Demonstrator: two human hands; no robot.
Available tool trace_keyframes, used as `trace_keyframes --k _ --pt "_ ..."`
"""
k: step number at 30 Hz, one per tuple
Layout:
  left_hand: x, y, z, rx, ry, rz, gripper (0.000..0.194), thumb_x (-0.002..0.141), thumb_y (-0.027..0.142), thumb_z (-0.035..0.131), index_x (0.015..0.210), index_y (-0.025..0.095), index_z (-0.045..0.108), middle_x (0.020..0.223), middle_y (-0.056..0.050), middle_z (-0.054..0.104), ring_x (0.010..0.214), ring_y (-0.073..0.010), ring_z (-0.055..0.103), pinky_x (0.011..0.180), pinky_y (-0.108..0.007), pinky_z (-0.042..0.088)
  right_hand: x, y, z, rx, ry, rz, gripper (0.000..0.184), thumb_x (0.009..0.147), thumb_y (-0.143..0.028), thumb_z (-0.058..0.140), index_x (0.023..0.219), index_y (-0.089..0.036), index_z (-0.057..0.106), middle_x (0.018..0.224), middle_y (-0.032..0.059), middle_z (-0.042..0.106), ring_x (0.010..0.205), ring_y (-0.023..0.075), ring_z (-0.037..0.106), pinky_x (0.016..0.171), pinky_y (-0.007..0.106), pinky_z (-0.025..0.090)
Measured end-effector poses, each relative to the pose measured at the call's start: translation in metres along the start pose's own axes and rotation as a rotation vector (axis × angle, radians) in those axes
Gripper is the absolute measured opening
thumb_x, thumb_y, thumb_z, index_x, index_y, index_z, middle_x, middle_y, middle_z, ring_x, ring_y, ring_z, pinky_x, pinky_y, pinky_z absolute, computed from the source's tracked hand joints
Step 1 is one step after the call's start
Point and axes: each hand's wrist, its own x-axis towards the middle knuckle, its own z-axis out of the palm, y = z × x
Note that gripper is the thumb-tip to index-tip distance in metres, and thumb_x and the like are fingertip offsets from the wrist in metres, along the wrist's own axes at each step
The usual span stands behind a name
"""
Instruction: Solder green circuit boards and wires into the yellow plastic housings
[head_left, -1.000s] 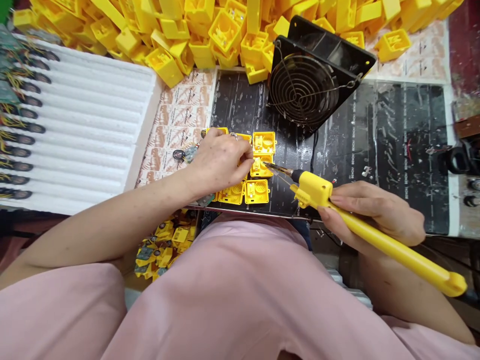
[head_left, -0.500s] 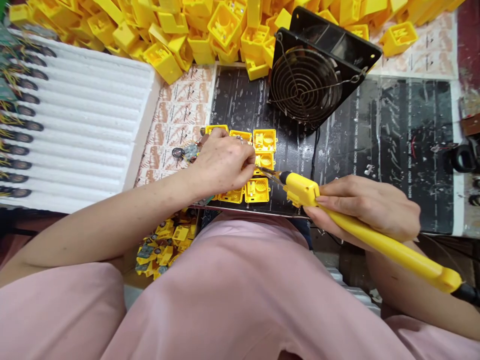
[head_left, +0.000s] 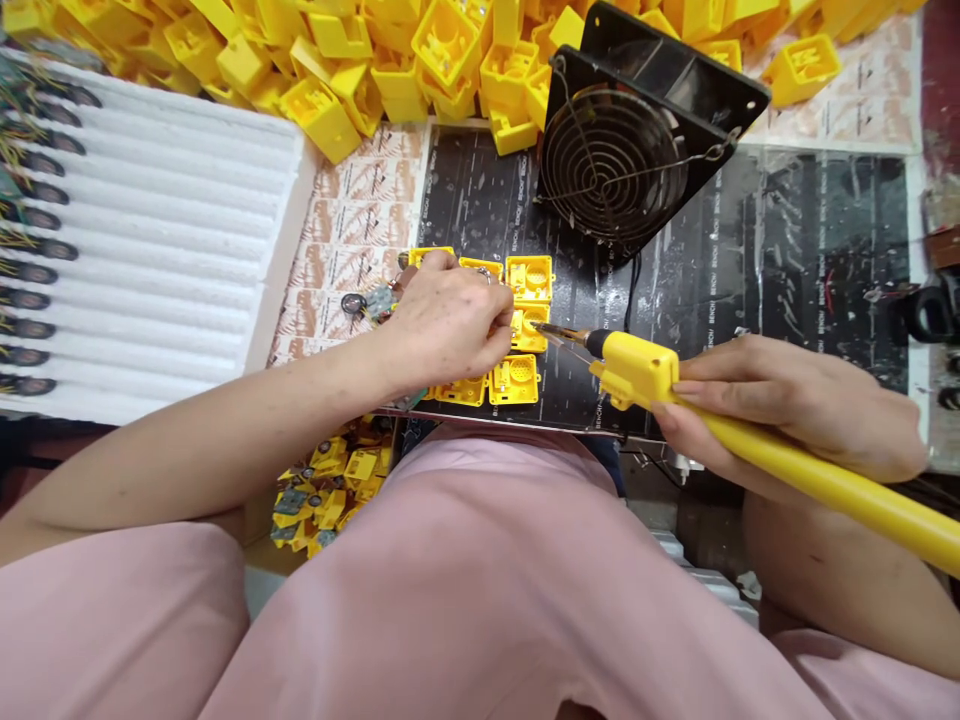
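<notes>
My right hand (head_left: 802, 410) grips a yellow soldering iron (head_left: 645, 370), whose tip points left over the middle housing of the right-hand column. Several small yellow plastic housings (head_left: 529, 280) with round perforated grilles lie in rows on the black mat. My left hand (head_left: 454, 320) rests over the left part of these housings, fingers curled down. Its fingertips are hidden, so what they pinch, if anything, does not show. Left of that hand lies a small round speaker (head_left: 353, 305) with wires beside a circuit board (head_left: 381, 301).
A black fan (head_left: 615, 160) stands behind the housings. Yellow casings (head_left: 322, 115) are heaped along the back. At left, a white foam tray (head_left: 172, 240) carries a row of wired round speakers (head_left: 34, 328). Below the table edge sits a pile of yellow parts (head_left: 334, 490).
My right hand has drawn the soldering iron to the right, and its tip has come away from my left fingers. The left hand has stayed nearly in place.
</notes>
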Motion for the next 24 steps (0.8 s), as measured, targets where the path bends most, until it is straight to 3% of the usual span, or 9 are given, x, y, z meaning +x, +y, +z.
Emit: trace_keyframes --k 4,7,9,12,17,24 --pt "-0.003 -0.004 0.003 0.000 0.063 0.031 0.030 0.095 0.029 0.049 0.090 0.020 0.077 0.086 -0.005 0.077 0.092 -0.0259 0.073 0.101 -0.045 0.045 -0.001 -0.004 0.006 0.011 0.113 -0.066 0.009 0.101 -0.036 0.077 0.104 -0.028 0.079 0.085 0.0005 0.080 0.064 0.0149 0.074 0.052 0.026 0.058" --pt "-0.007 -0.010 0.008 -0.035 0.152 0.029 0.033 0.099 0.032 0.048 0.092 0.022 0.078 0.092 -0.005 0.078 0.098 -0.0262 0.071 0.104 -0.045 0.044 -0.007 -0.011 0.011 -0.001 0.203 0.029 0.045 0.092 -0.023 0.086 0.135 -0.031 0.074 0.101 0.0007 0.084 0.072 0.0187 0.078 0.062 0.031 0.064" --pt "-0.007 -0.014 0.012 -0.062 0.203 0.002 0.032 0.100 0.033 0.049 0.093 0.022 0.079 0.092 -0.004 0.078 0.098 -0.0256 0.070 0.106 -0.046 0.043 -0.013 -0.015 0.016 -0.037 0.239 0.100 0.056 0.091 -0.021 0.086 0.143 -0.032 0.071 0.110 0.0018 0.084 0.079 0.0201 0.080 0.070 0.033 0.066" --pt "-0.002 -0.016 0.016 -0.073 0.237 -0.015 0.029 0.097 0.032 0.052 0.090 0.022 0.077 0.088 -0.004 0.077 0.095 -0.0254 0.069 0.106 -0.047 0.042 -0.017 -0.016 0.026 -0.020 0.233 0.057 0.048 0.092 -0.017 0.084 0.136 -0.028 0.073 0.108 0.0018 0.084 0.079 0.0185 0.080 0.069 0.030 0.066" --pt "0.007 -0.015 0.016 -0.060 0.232 0.003 0.026 0.092 0.030 0.053 0.085 0.020 0.076 0.087 -0.007 0.077 0.095 -0.0280 0.069 0.103 -0.049 0.043 -0.010 -0.018 0.037 -0.009 0.247 -0.093 0.027 0.086 -0.013 0.089 0.106 -0.022 0.072 0.085 -0.0015 0.081 0.071 0.0153 0.079 0.061 0.021 0.064" --pt "0.010 -0.017 0.010 -0.090 0.176 0.044 0.023 0.087 0.028 0.055 0.079 0.021 0.075 0.080 -0.005 0.073 0.093 -0.0269 0.070 0.105 -0.050 0.042 0.002 -0.023 0.035 -0.064 0.175 -0.116 0.024 0.088 -0.017 0.089 0.094 -0.024 0.066 0.080 -0.0021 0.080 0.065 0.0150 0.077 0.053 0.022 0.061"
